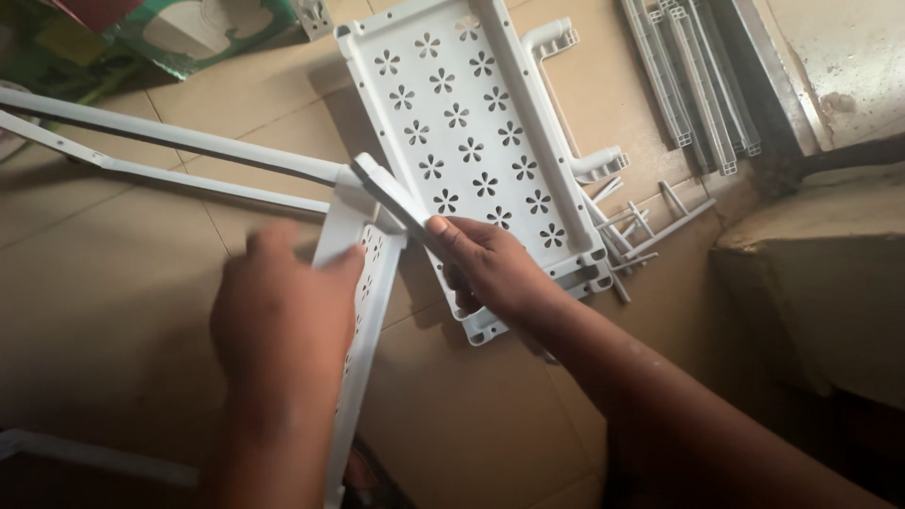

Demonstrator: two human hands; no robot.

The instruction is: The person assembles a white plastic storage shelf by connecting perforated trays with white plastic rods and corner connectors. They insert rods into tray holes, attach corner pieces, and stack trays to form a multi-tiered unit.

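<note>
Two long white rods (pixel 179 141) ran in from the left and met a corner piece (pixel 382 188). The left hand (pixel 278 320) had its fingers closed around the upright shelf panel (pixel 363 311). The right hand (pixel 485 269) pinched the corner piece between thumb and fingers. This looked like a joint being seated; pressing it home would need the panel kept steady. Flat on the floor (pixel 113 283) beyond lay a flower-holed shelf (pixel 462 123), then loose small pegs (pixel 641 231) and channel strips (pixel 693 80).

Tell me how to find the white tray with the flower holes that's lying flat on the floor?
Start at the tan tiled floor and look just past the right hand. The flat white shelf panel lies there, full of flower-shaped holes. The loose rails and short rods beside it are thin and plain.
</note>
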